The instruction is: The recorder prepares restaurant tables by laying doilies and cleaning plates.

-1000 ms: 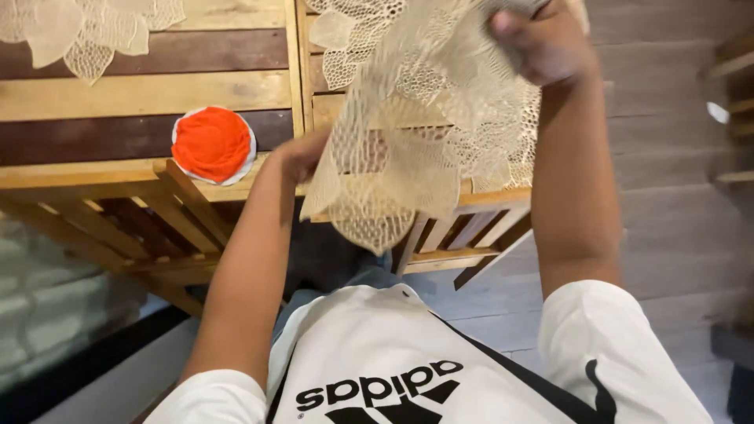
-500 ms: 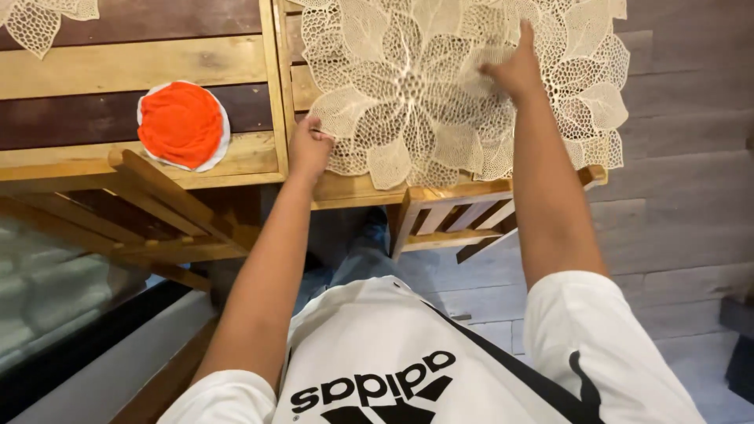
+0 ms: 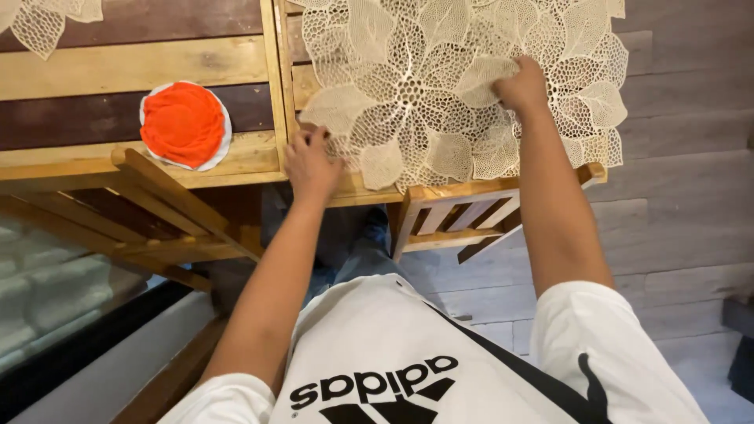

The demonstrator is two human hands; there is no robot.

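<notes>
A cream lace placemat with a cut-out leaf pattern lies spread flat on a wooden slatted table. My left hand rests on the mat's near left corner, fingers pressing its edge against the wood. My right hand lies on the mat's right half, fingers curled on the lace. Both arms reach forward over the table's near edge.
A round orange coaster with a white rim sits on the neighbouring wooden table to the left. Another lace mat shows at the top left corner. Wooden chair frames stand under the tables. Grey plank floor lies to the right.
One second ago the mat hung crumpled in my raised hands; it now lies spread flat on the table, with both hands lowered onto it.
</notes>
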